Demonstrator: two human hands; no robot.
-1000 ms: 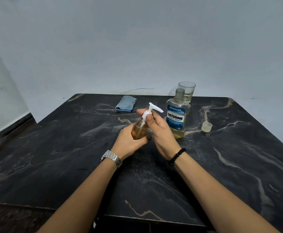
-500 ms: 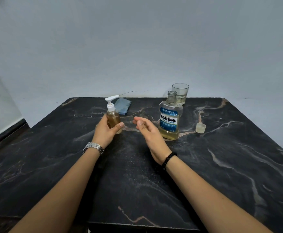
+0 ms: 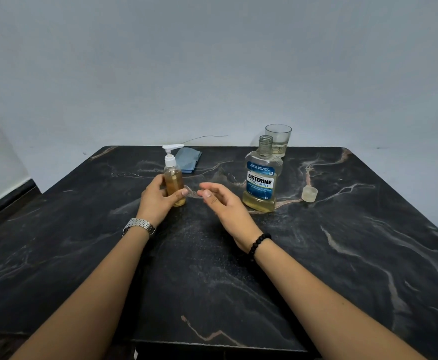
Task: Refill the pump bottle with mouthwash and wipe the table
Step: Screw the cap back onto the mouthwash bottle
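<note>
While the left hand (image 3: 158,201) gripped the upright pump bottle (image 3: 174,181) on the table (image 3: 355,255), the right hand (image 3: 224,205) hovered empty, fingers loosely spread, just beside it. Uncapped mouthwash bottle (image 3: 260,178) stood right of that hand; cap (image 3: 309,194) farther right, cloth (image 3: 188,160) behind pump bottle

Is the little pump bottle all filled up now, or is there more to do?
Filling looks done: the pump bottle holds amber liquid and its pump is on. The left hand holds it upright on the table; the right hand is empty. Left: the mouthwash bottle stands open, its cap beside it, and the blue cloth lies unused.
</note>
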